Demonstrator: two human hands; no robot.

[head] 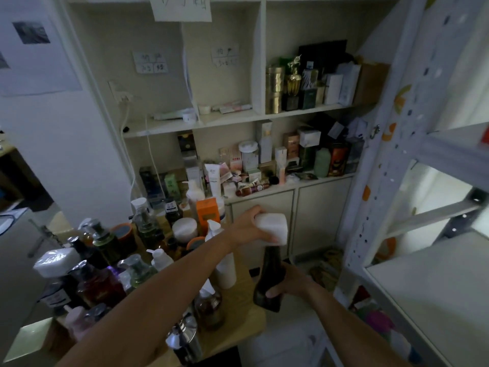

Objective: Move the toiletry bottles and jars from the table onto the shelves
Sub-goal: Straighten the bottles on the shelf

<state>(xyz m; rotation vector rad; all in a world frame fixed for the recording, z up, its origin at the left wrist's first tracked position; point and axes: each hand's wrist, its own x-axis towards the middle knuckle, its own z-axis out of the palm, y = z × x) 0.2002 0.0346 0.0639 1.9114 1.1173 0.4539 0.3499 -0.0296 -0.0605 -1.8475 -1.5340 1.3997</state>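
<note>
A tall dark bottle (268,280) with a large white square cap (275,227) is held upright in the air just past the table's right edge. My right hand (292,283) grips its dark lower body. My left hand (247,225) grips the white cap from the left. The small wooden table (239,317) at the lower left is crowded with several pump bottles, jars and perfume bottles. A white pump bottle (225,266) stands right behind my left forearm.
A grey metal rack with pale bare shelves (434,284) stands at the right. The beige wall cabinet (267,193) behind holds boxes and bottles on two shelves. Bags and clutter lie on the floor under the rack.
</note>
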